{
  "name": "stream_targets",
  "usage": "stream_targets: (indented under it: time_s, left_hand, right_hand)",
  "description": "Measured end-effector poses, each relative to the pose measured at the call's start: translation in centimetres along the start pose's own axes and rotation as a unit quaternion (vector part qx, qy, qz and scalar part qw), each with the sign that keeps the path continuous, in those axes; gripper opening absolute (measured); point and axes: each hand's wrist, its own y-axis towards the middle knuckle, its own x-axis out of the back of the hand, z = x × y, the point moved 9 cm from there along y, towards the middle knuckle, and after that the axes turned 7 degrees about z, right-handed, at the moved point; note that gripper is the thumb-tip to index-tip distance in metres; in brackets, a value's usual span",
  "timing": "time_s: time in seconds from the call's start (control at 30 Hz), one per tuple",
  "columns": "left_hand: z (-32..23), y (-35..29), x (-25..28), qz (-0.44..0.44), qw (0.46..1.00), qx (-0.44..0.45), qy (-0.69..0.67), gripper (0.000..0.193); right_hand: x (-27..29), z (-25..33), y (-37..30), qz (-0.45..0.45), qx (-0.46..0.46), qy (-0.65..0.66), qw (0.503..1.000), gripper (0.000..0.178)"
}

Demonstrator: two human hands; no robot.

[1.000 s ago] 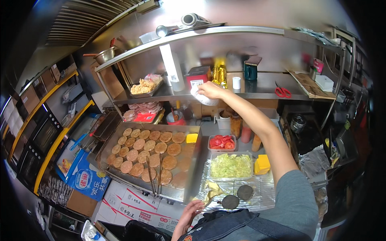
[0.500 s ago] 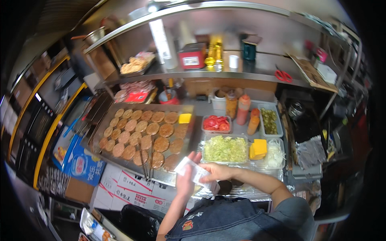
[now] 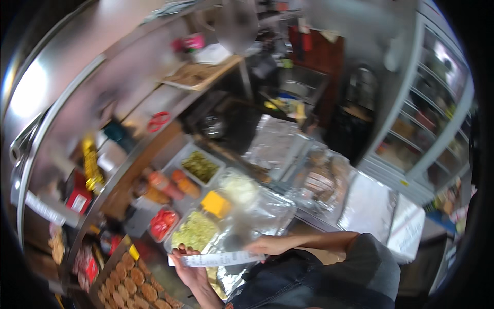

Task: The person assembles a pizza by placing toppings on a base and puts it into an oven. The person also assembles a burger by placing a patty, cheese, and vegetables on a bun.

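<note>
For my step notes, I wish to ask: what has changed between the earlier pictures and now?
The right hand brought the white paper strip down toward the body; the left hand took its other end. The view turned right. Lettuce, tomatoes and yellow cheese stayed in place.

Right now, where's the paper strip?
Low in the head view, left of centre, the paper strip runs between the left hand and the right hand.
</note>
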Motion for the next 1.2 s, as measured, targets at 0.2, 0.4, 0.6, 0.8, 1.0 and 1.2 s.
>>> stream_targets:
  time_s: [0.2, 0.4, 0.6, 0.8, 1.0, 1.2]
  left_hand:
    - [11.5, 2.3, -1.4, 0.149, 0.963, 0.190, -0.121, 0.030]
    - [26.2, -9.2, -10.7, 0.242, 0.809, 0.500, -0.193, 0.033]
    - [35.3, -25.4, -17.3, 0.290, 0.644, 0.685, -0.178, 0.045]
    - [43.3, -38.1, -21.1, 0.361, 0.612, 0.686, -0.160, 0.046]
    - [53.5, -59.2, -23.2, 0.342, 0.553, 0.759, -0.042, 0.047]
    - [59.6, -73.3, -23.6, 0.479, 0.539, 0.669, 0.181, 0.060]
  right_hand:
    - [-2.4, -2.5, -8.7, -0.263, -0.005, -0.173, 0.949, 0.042]
    - [-6.8, -5.9, -17.0, -0.471, 0.015, 0.159, 0.868, 0.042]
    - [-13.8, -5.2, -28.8, -0.645, 0.021, 0.189, 0.740, 0.041]
    - [-27.3, -5.7, -44.0, -0.728, -0.077, 0.126, 0.670, 0.035]
    - [-40.6, -6.5, -59.6, -0.827, -0.192, 0.102, 0.518, 0.030]
    - [-50.7, -10.6, -73.1, -0.927, -0.063, 0.155, 0.335, 0.023]
